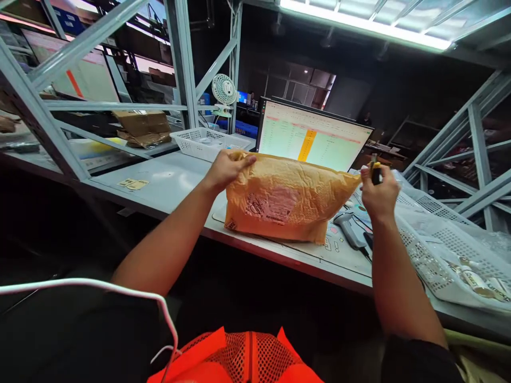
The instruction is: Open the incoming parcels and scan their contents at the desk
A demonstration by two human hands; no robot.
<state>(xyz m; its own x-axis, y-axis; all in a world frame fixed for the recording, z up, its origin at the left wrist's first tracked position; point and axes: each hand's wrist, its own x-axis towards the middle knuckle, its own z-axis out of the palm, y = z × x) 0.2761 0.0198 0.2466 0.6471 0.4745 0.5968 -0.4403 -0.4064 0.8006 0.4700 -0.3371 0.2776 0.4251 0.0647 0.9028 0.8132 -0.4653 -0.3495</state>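
A yellow-brown padded mailer (279,202) stands upright at the front of the desk, a printed label and black handwriting on its face. My left hand (230,169) pinches its upper left corner, thumb over the front. At the upper right corner is my right hand (379,191), closed around a black and yellow box cutter (376,173) that points up. Its thumb and fingertips also seem to grip the mailer's corner. Just below the right hand, a grey barcode scanner (350,230) lies on the desk mat (339,255). What the mailer contains is hidden.
Behind the mailer stands a monitor (315,135) showing a spreadsheet. A white basket (207,142) and a small fan (224,90) are at back left. Perforated baskets (443,250) with small items line the right. A white cable (120,290) crosses in front of my body.
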